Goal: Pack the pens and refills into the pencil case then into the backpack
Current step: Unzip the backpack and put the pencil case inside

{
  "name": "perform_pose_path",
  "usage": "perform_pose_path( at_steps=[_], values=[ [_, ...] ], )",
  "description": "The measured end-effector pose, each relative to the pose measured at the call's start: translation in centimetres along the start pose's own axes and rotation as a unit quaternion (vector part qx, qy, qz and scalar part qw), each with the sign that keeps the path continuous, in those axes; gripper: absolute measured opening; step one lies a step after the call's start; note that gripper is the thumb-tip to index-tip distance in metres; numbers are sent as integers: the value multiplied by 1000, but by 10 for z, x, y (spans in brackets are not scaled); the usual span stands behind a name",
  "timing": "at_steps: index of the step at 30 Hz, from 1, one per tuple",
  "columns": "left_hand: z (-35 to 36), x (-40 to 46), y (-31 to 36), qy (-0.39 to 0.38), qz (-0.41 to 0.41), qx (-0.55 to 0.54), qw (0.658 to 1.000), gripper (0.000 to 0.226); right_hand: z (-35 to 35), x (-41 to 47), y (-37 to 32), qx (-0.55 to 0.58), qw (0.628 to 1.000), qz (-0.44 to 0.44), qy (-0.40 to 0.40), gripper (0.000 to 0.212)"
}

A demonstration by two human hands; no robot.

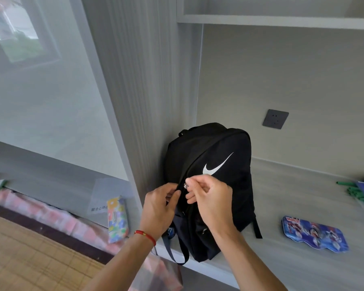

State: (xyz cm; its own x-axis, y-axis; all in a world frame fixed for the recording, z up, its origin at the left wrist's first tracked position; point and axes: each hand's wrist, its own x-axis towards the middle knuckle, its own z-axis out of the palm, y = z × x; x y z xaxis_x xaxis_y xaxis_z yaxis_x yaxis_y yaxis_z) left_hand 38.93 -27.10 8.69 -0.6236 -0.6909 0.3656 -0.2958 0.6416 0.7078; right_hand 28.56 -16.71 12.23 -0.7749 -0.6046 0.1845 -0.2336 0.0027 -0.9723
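Bare forearms; a red string bracelet (145,235) circles the left wrist.

The backpack (214,164) stands on the desk (282,206) against the wall corner, the pencil case (314,234) lying to its right, pens (353,192) farther right behind it.

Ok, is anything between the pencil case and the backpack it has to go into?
Nothing lies on the desk between the pencil case and the backpack. The bag's zipper looks shut; the right hand pinches the zipper pull and the left hand grips the fabric beside it.
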Motion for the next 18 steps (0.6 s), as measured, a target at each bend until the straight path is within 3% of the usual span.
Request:
perform_pose_path(
  at_steps=[4,9,14,18],
  values=[
    [-7,1,-1,-14,30,-2,999,10,-2,22,-14,-126,986,-103,40,13],
    [-14,13,-4,-24,62,13,998,17,-8,41,-39,-64,988,-90,107,14],
    [-6,44,32,32,109,-58,992,26,-13,31,-44,-79,988,-115,65,13],
    [-1,71,51,29,164,-49,985,27,-26,35,-41,-88,988,-125,27,3]
  ],
)
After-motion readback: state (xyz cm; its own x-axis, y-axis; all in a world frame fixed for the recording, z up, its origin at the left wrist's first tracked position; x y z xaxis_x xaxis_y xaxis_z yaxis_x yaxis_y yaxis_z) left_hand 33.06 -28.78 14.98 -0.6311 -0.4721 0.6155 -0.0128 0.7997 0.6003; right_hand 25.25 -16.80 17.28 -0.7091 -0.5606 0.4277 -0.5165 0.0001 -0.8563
